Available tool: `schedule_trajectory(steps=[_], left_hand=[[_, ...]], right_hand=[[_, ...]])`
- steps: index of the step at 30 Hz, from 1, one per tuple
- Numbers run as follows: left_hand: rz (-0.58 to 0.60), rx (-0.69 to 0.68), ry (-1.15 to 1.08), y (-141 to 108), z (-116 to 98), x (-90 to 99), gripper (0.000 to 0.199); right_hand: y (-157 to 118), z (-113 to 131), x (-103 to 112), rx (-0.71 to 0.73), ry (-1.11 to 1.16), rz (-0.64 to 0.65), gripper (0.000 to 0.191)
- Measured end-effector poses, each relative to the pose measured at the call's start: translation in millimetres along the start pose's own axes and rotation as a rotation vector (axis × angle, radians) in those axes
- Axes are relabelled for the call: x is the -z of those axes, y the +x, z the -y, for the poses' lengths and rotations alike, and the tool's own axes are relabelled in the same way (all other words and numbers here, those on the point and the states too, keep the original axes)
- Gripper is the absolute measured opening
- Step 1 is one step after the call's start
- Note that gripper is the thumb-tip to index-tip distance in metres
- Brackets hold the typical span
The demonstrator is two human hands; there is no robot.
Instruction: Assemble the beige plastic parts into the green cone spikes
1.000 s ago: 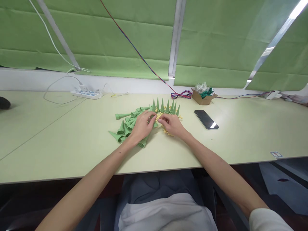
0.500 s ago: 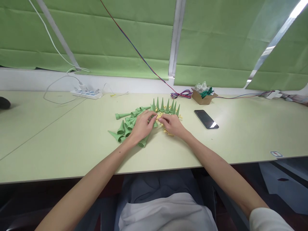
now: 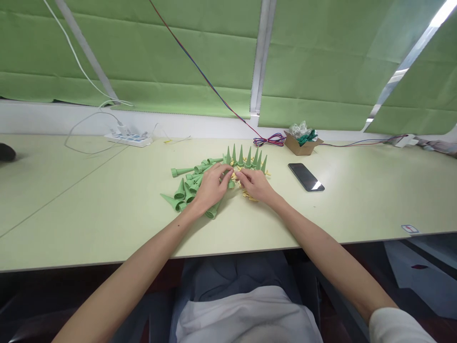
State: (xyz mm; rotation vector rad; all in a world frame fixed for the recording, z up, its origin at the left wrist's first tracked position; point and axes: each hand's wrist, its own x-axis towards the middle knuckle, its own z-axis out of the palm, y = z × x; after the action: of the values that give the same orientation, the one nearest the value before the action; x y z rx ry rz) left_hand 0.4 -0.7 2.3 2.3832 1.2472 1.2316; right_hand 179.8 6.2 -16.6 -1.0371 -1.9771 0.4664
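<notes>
Head view: left hand (image 3: 214,186) and right hand (image 3: 256,184) curl fingertips toward each other; whether either grips anything cannot be told. Loose green cones (image 3: 189,192) lie beside the left hand, upright cones (image 3: 241,158) beyond the right, yellow pieces (image 3: 246,194) near both. Cones seem light, stiff, smooth; best held by the collared end (image 3: 173,173). Sticker (image 3: 410,229) well right of the hands: illegible.

Left hand (image 3: 213,185) near green cones (image 3: 180,190), right hand (image 3: 257,185) near yellow pieces (image 3: 249,196), close together.

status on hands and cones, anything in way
Left hand and right hand near yellow pieces, hold unclear. Green cones: some upright, some lying. Phone aside, right.
</notes>
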Motion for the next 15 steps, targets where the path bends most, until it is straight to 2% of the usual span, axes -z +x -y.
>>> schedule_trajectory(steps=[8, 15], left_hand=[[-0.026, 0.015, -0.004, 0.0, 1.2, -0.5, 0.021], [0.015, -0.006, -0.013, -0.8, -0.8, 0.4, 0.023]], right_hand=[[-0.6, 4.0, 1.1, 0.029, 0.023, 0.018, 0.032], [0.1, 0.1, -0.2, 0.022, -0.016, -0.005, 0.042]])
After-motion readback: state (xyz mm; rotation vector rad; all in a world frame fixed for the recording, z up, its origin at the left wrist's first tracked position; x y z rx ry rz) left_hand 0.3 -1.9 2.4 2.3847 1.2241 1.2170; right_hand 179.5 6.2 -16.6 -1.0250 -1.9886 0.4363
